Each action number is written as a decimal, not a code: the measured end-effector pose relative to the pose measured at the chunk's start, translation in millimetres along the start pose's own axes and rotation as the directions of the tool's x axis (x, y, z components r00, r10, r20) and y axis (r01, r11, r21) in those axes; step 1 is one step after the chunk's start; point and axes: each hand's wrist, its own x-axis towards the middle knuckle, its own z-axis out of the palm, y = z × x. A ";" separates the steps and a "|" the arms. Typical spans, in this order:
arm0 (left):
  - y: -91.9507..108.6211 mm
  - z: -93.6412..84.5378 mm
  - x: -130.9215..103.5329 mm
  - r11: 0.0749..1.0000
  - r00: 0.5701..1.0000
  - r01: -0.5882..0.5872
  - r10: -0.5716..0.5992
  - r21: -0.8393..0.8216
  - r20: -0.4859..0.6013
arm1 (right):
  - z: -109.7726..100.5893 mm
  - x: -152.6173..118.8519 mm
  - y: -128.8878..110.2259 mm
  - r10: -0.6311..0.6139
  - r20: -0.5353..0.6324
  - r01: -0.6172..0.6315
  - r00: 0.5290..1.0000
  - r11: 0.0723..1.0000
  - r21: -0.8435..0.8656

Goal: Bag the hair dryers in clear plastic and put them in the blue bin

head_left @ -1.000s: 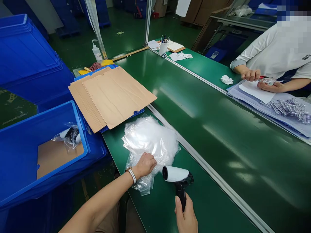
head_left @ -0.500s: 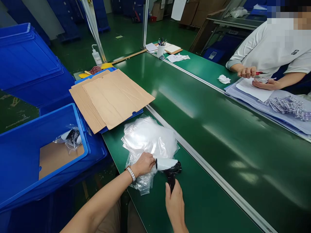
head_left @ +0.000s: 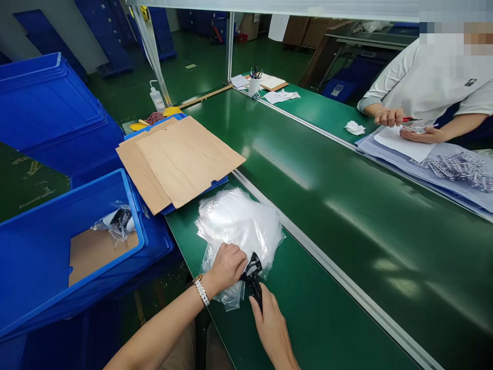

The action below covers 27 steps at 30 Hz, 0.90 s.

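While the left hand [head_left: 227, 264] pinches the edge of a clear plastic bag [head_left: 239, 226] on the green table [head_left: 308, 313], the right hand [head_left: 271, 326] is wrapped around the black handle of a small handheld device [head_left: 252, 275], whose front end sits right at the bag's edge, under the left fingers. Cardboard sheets [head_left: 181, 156] lie just behind the bags. Across the table another person's hands [head_left: 404, 126] hold small parts.

Pile of clear plastic bags [head_left: 239, 222] on the green table [head_left: 327, 318], at twelve o'clock from both hands. Flat brown cardboard sheets [head_left: 181, 154] behind at eleven. Open blue plastic crate [head_left: 54, 246] at nine, holding a bagged device [head_left: 117, 223].
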 end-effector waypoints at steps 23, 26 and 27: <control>60.0 -46.8 -15.1 0.932 0.938 -0.263 0.308 0.252 -0.160 | -25.4 2.7 -27.7 -0.059 0.024 0.057 0.998 0.995 0.085; 61.5 -50.7 -10.4 0.939 0.949 -0.212 0.264 0.271 -0.174 | -23.8 -11.6 -25.1 -0.301 0.000 0.299 0.954 0.948 -0.104; 62.0 -51.1 -10.3 0.938 0.952 -0.209 0.260 0.275 -0.160 | -25.4 -13.8 -24.3 -0.281 -0.012 0.279 0.960 0.956 -0.091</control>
